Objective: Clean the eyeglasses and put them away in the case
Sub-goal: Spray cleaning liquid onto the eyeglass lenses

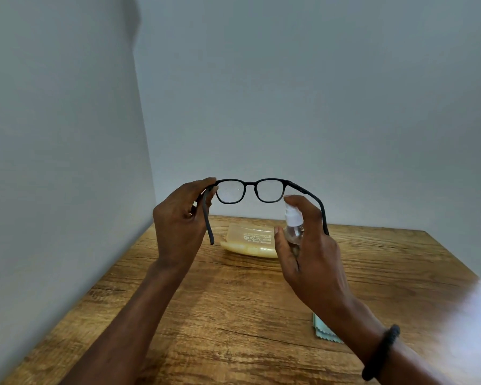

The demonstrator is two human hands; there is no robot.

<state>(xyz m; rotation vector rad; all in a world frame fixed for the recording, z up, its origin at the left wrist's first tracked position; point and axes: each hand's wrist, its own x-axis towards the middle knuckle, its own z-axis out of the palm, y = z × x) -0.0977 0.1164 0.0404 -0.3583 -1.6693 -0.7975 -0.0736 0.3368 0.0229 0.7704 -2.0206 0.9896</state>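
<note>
While left hand (178,223) pinches the eyeglasses (250,184), right hand (311,251) grips a bottle (293,220) beneath.

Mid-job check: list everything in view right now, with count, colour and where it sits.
eyeglasses: one, black frame, held up above the table, temples open toward the camera
spray bottle: one, clear with white nozzle, near the right-side lens
case: one, translucent yellowish, on the table behind the hands
cloth: one, pale green, on the table, partly hidden by the right forearm
table: one, brown wood grain
walls: two, pale grey, behind and left of the table
bracelet: one, black, on the right wrist
left hand: pinches the eyeglasses at the hinge
right hand: grips the spray bottle, forefinger on its top
</note>
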